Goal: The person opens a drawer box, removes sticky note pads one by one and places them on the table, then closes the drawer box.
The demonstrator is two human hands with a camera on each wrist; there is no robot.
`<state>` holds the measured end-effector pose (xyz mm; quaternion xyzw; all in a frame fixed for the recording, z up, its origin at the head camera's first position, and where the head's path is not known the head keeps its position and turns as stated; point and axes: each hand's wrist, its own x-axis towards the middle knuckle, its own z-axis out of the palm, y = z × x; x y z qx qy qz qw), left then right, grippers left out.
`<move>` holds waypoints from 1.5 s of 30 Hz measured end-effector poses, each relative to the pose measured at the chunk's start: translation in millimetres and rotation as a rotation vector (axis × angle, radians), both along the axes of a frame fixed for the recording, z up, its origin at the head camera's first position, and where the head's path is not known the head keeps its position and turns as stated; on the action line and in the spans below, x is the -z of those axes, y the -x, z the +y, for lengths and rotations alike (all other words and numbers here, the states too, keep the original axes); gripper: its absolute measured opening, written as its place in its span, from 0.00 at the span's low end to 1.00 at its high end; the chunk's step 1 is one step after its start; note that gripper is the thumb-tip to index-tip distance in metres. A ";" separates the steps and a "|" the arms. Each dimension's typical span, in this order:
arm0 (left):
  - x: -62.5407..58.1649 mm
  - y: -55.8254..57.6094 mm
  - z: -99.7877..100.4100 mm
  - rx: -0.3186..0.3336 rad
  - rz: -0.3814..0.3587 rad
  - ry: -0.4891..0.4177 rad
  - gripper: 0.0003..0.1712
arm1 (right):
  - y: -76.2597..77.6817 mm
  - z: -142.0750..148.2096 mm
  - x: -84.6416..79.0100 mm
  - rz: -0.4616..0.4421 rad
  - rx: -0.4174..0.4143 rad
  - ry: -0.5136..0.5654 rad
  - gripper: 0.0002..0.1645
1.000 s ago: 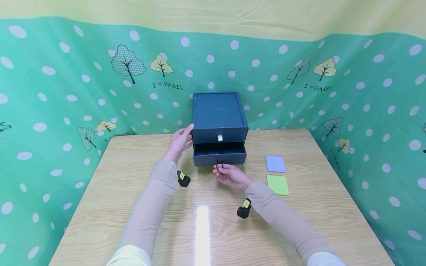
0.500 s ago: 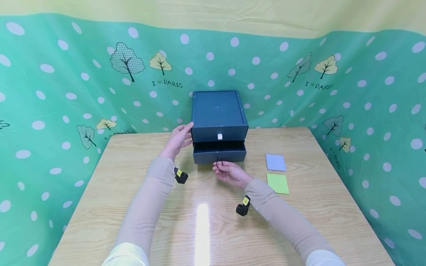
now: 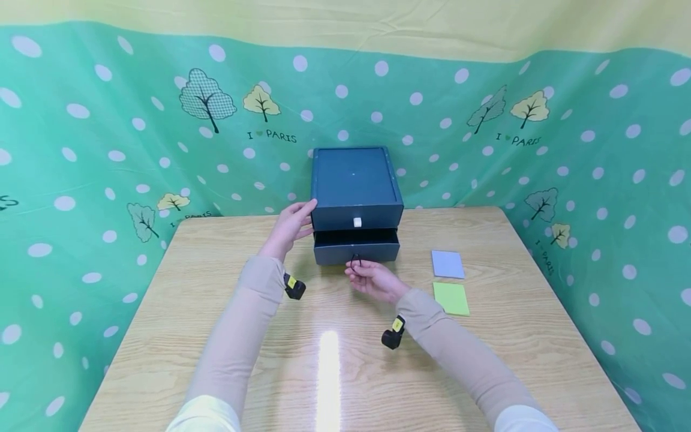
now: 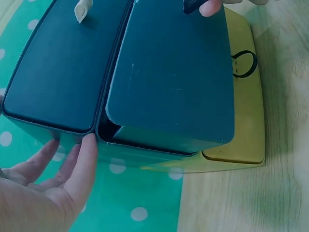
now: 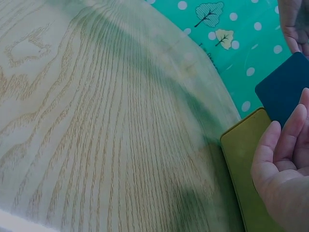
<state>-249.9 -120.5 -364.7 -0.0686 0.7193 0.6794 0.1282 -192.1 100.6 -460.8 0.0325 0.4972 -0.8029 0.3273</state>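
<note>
A dark blue drawer box (image 3: 353,177) stands at the back middle of the table. Its top drawer, with a white pull tab (image 3: 357,222), is closed. Below it, the middle drawer (image 3: 330,256) is partly pulled out, and the part of its inside that shows is dark. My right hand (image 3: 375,282) pinches the black loop (image 4: 192,6) on that drawer's front. Fingers fairly straight, my left hand (image 3: 291,228) rests against the box's left side. In the left wrist view, a yellow bottom drawer (image 4: 248,116) with its own black loop (image 4: 246,64) sits underneath, closed.
To the right on the wooden table (image 3: 189,312) lie a blue sticky-note pad (image 3: 447,264) and a green one (image 3: 451,299). A green dotted curtain (image 3: 345,102) hangs close behind the box and along both sides.
The middle drawer has slid slightly inward, with my right hand following on its loop. My left hand stays against the box's side. The head view has tilted a little.
</note>
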 end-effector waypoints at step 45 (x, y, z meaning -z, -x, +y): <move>4.1 -1.5 6.4 -0.069 -0.004 -0.015 0.35 | 17.1 -4.4 11.6 0.015 0.099 -0.001 0.20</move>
